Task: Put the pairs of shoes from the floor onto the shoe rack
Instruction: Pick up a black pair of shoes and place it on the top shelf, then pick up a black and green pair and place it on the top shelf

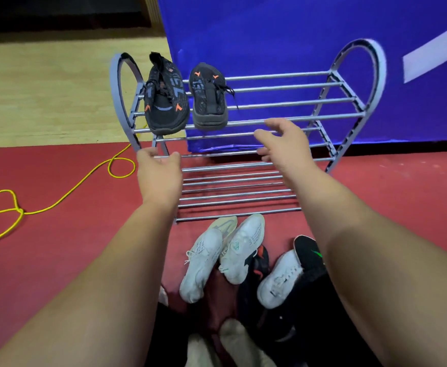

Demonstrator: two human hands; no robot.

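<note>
A grey metal shoe rack (283, 102) stands against a blue panel. Its top tier holds a pair of black sneakers with orange marks, the left one (165, 96) and the right one (207, 98) side by side at the left end. My left hand (160, 172) hovers by the rack's front left, fingers relaxed, holding nothing. My right hand (283, 144) is spread open over the middle tier, empty. On the red floor before the rack lie a pair of white sneakers (225, 255), another white shoe (280, 280) and black shoes (309, 256) in a pile.
A yellow cord (58, 202) loops across the red floor at the left. The blue panel (296, 35) rises right behind the rack. Pale wooden flooring (44, 88) lies beyond the red mat. My feet (233, 343) show at the bottom edge.
</note>
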